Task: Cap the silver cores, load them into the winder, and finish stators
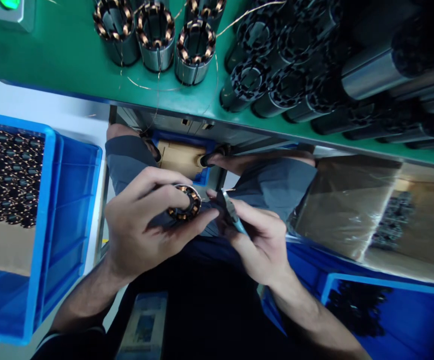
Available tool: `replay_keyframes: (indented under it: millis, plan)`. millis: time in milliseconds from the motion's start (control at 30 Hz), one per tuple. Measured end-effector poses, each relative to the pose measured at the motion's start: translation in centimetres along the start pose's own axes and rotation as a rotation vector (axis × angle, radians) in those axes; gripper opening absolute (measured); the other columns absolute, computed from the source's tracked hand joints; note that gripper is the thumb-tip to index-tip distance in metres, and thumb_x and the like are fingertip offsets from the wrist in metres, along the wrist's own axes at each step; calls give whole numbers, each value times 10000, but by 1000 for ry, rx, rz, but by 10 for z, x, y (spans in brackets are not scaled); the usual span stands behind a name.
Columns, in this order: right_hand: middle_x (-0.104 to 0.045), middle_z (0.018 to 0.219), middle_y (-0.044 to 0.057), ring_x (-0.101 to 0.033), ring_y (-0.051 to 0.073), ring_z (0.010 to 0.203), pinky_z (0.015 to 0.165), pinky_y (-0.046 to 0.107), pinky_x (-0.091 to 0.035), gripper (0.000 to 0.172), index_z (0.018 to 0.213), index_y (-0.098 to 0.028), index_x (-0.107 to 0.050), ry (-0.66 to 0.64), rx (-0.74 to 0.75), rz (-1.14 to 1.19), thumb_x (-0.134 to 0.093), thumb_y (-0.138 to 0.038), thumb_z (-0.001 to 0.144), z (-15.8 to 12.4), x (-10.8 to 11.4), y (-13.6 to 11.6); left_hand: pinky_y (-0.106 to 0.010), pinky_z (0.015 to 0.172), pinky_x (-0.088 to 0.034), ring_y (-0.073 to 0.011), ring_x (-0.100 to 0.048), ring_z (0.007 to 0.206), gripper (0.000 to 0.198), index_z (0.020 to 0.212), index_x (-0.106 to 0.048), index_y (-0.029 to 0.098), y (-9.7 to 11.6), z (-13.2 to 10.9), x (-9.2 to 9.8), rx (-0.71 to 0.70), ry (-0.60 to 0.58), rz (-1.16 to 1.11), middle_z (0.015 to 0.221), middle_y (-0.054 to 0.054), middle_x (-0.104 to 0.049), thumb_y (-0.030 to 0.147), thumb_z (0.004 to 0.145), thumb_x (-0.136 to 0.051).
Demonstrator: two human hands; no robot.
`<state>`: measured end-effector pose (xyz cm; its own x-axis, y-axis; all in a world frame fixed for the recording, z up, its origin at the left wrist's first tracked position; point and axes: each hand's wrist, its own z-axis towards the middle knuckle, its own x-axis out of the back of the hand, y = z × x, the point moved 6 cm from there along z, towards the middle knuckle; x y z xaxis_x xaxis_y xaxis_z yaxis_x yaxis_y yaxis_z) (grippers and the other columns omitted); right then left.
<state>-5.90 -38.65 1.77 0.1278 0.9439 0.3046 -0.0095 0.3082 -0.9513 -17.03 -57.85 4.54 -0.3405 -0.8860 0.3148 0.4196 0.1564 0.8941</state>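
My left hand [145,220] is closed around a wound motor stator [184,214], whose ring of copper coils faces up. One finger presses into its bore. In my right hand [260,235] is a pair of cutting pliers [232,212] with light blue handles. Their jaws point up and sit just right of the stator, apart from its rim. A thin wire end shows between the two, though whether the jaws touch it I cannot tell. Both hands are above my lap, below the front edge of the green bench [62,65].
Several copper-wound stators [194,52] stand on the bench, loose wires trailing over its edge. Several black unwound stators [245,85] fill its right side. A blue crate [66,200] of wound stators is at left. At right are a plastic-lined carton [348,200] and a blue bin [408,320].
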Motion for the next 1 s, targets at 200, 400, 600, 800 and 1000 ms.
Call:
replay_keyframes:
  millis: [200,400,600,800,1000]
  plan:
    - [-700,985,19,-682,192,861,799,332,-656,794,1712,-349,-773,73,91,-314,-767,-87,962,12,10,-2,-330,999,-697,-208,-852,1105,80,1142,-897,260,-41,-19,-21,604,-31,-747,1203,-53,-885,334,1117,-911]
    - [-666,1090,44,-722,205,920,808,351,-679,754,1734,-376,-745,136,245,-536,-860,-160,1021,11,5,-11,-247,948,-658,-148,-802,982,196,1071,-927,237,-42,-23,-44,752,-28,-997,1049,-21,-873,420,1053,-996]
    - [-666,1091,31,-710,192,926,807,323,-648,920,1844,-474,-601,137,255,-479,-911,-141,1044,10,7,-10,-245,870,-642,-143,-783,911,238,1046,-903,221,-39,-22,-50,793,-27,-1035,1009,-18,-857,437,1042,-1004]
    - [-715,1083,30,-697,197,905,781,321,-643,847,1820,-474,-625,95,187,-374,-897,-155,1083,10,10,-4,-263,853,-662,-156,-799,904,273,1036,-892,210,-40,-22,-56,793,-13,-1027,1001,-26,-865,446,1017,-1029]
    - [-707,995,16,-691,184,826,804,319,-636,651,1755,-325,-732,-50,-38,-393,-782,-229,1114,12,7,27,-297,965,-704,-182,-852,954,362,954,-849,210,-63,-32,-41,806,311,-841,996,-21,-868,495,935,-1071]
